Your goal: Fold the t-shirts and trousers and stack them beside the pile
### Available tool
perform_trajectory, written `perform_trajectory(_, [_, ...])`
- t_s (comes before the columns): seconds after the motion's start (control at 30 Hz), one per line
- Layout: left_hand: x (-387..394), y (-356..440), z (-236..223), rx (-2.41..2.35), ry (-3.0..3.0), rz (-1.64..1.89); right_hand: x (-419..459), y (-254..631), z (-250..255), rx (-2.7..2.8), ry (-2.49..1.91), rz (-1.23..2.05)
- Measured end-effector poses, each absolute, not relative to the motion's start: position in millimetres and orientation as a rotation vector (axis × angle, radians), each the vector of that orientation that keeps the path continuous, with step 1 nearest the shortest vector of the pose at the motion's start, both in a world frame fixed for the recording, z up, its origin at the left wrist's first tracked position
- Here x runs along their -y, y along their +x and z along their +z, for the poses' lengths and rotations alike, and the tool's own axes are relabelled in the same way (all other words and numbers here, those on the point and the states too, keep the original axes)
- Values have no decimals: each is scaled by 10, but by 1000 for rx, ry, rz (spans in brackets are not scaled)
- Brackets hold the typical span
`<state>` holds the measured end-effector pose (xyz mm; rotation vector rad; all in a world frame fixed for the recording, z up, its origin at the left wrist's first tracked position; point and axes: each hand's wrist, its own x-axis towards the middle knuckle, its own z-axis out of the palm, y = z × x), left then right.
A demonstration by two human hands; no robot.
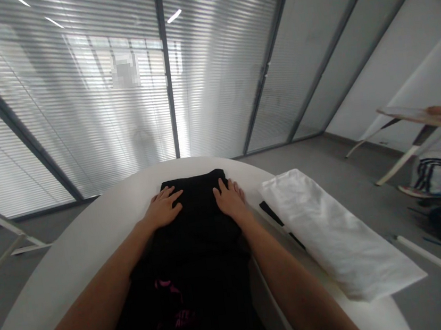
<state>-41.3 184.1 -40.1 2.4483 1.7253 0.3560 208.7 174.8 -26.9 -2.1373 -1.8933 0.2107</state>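
Note:
A black piece of folded clothing (199,205) lies on the white table (124,198), its far edge close to the table's rim. Flat on its left side rests my left hand (163,208), fingers spread partly over the cloth. My right hand (230,198) lies on the opposite side, also with fingers apart. Neither grips the fabric. Black fabric with a pink print (178,317) fills the lower middle; where it separates from the folded piece I cannot tell. Right of my right arm is a folded white cloth (329,232), with a black strip (273,215) sticking out beneath it.
Glass panels with blinds (126,117) stand behind the table. A second table (419,116) at the right has something brownish on top. Blurred bags (439,175) sit below it on the grey floor (316,156). White metal legs (7,234) show at the left.

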Motion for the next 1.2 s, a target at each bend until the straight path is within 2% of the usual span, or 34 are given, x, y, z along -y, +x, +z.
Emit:
perform_trajectory(0.13, [-1834, -398, -359, -1844, 2373, 311, -1702, 2085, -123, 1823, -2186, 171])
perform_trajectory(0.3, [-1808, -476, -53, -2163, 2004, 209, -1658, 2169, 165, 1853, -2308, 383])
perform_trajectory(0.53, [-1616, -552, 354, -1647, 1584, -158, -1580, 2263, 384, 2134, -2285, 750])
perform_trajectory(0.67, [-1563, -559, 362, -1490, 1615, -120, -1546, 2247, 416, 2423, -2128, 907])
perform_trajectory(0.8, [-1646, -556, 217, -1508, 1691, 156, -1599, 2244, 370, 2585, -1990, 760])
perform_trajectory(1.03, [-1949, -584, -179, -1838, 1880, 741, -1757, 2192, 59, 2344, -1957, 272])
perform_trajectory(1.1, [-1967, -660, -144, -1851, 1840, 722, -1772, 2185, 9, 2246, -1928, 213])
perform_trajectory(1.2, [-1881, -802, 70, -1744, 1662, 402, -1755, 2212, 41, 2095, -2017, 306])
